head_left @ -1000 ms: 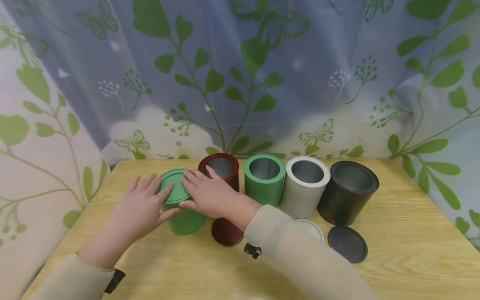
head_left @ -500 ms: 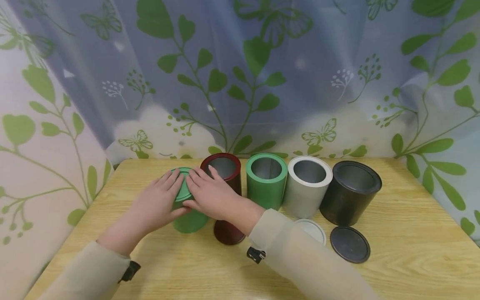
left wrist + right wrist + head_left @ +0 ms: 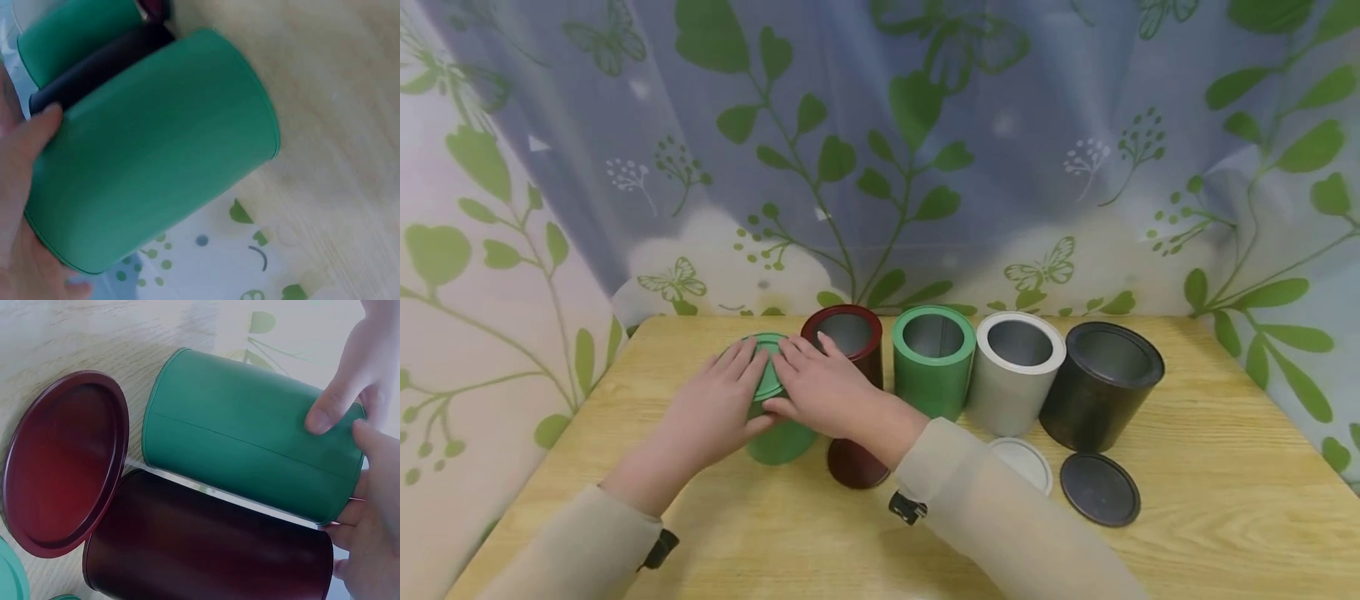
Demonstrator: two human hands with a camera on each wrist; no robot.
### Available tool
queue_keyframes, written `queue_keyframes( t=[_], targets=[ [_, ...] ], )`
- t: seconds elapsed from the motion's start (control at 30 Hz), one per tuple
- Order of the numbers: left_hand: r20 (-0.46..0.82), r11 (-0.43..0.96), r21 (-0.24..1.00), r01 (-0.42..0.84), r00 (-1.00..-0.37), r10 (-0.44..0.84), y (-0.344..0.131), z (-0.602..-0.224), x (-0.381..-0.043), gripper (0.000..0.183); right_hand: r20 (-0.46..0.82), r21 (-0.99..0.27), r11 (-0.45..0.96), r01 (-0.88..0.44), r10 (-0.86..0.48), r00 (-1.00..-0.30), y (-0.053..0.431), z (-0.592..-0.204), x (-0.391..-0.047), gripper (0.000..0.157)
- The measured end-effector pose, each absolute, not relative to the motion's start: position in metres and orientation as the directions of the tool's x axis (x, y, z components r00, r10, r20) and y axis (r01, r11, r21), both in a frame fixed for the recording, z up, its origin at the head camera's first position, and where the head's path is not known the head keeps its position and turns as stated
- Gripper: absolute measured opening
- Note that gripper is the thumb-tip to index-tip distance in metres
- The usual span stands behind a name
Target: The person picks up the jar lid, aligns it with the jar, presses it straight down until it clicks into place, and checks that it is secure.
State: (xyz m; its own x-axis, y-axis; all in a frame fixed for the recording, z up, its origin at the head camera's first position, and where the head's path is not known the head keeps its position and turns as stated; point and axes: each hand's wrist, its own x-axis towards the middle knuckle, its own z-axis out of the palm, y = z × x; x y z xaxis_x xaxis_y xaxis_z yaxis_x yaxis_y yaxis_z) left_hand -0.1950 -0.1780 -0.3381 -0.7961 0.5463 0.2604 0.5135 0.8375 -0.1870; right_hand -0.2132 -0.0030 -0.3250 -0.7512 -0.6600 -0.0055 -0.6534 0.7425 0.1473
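Note:
A lidded green can [image 3: 781, 443] stands at the left of the row. My left hand [image 3: 703, 408] rests on its green lid [image 3: 767, 385] with fingers extended, the thumb along the can's near side. From the right, my right hand [image 3: 827, 387] also lies on the lid, fingers straight and thumb at the front. In the left wrist view the left thumb touches the can's wall [image 3: 150, 144]. Both thumbs lie near the can's top end [image 3: 350, 481] in the right wrist view. Part of the lid is hidden under the fingers.
Lidless cans line the back: dark red [image 3: 869, 367], green [image 3: 931, 387], white [image 3: 1011, 400] and black [image 3: 1093, 408]. Loose lids lie on the wooden table [image 3: 790, 550]: dark red [image 3: 856, 465], white [image 3: 1026, 460], black [image 3: 1100, 490]. Another green lid [image 3: 9, 578] shows at the right wrist view's edge. A patterned curtain [image 3: 880, 250] hangs behind.
My left hand has moved right and onto the green lid beside the right hand, its spread fingers coming together. The right hand has stayed on the lid; the view has shifted slightly.

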Motion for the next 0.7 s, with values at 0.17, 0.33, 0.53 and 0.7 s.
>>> queue_keyframes(
  t=[0.17, 0.33, 0.53, 0.7],
  targets=[
    [0.331, 0.861, -0.206, 0.464, -0.795, 0.508, -0.178, -0.342, -0.187, 0.078, 0.008, 0.147, 0.739, -0.657, -0.665, -0.746, -0.001, -0.325, -0.212, 0.069],
    [0.383, 0.848, -0.204, 0.49, -0.757, 0.529, -0.179, -0.345, -0.187, 0.075, -0.005, 0.16, 0.747, -0.645, -0.653, -0.757, -0.002, -0.327, -0.21, 0.067],
    [0.365, 0.9, -0.165, 0.404, -0.822, 0.436, -0.178, -0.345, -0.181, 0.079, -0.006, 0.195, 0.737, -0.647, -0.659, -0.752, -0.004, -0.325, -0.209, 0.065],
    [0.333, 0.916, -0.187, 0.354, -0.854, 0.399, -0.173, -0.342, -0.174, 0.075, -0.003, 0.225, 0.726, -0.65, -0.666, -0.746, -0.004, -0.323, -0.207, 0.064]
  ],
)
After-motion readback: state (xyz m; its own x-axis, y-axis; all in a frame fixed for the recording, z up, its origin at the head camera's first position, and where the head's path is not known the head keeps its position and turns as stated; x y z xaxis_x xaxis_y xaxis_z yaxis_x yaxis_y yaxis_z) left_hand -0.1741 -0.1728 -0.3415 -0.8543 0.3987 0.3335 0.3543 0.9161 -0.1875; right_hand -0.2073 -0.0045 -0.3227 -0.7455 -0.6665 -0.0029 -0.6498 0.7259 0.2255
